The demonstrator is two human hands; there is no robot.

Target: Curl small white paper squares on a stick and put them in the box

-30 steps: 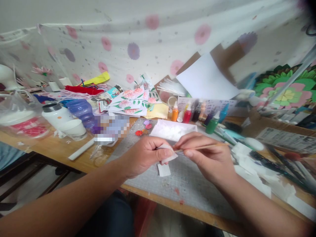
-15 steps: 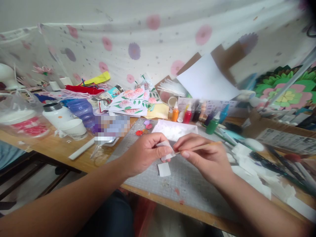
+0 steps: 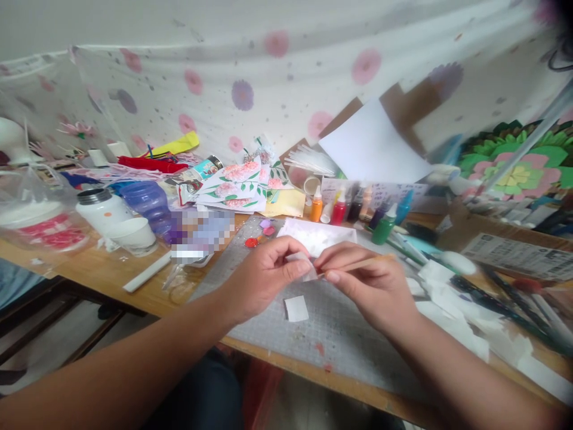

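Observation:
Between thumb and fingers, my left hand pinches a small piece of thin white paper. My right hand is closed on a thin wooden stick, whose tip points at the paper. The fingertips of both hands nearly meet, and they hide part of the paper and the stick's tip. Below them a small white paper square lies on the grey cutting mat. Just behind the hands is a shallow white box with white pieces in it.
Paint bottles in several colours, a green one among them, stand behind the mat. White paper scraps and brushes lie to the right, by a cardboard box. A paper cup and a white tube are at left.
The paper in my left hand has tilted, and less of it shows below the thumb. Both hands keep their holds, and the view has shifted slightly.

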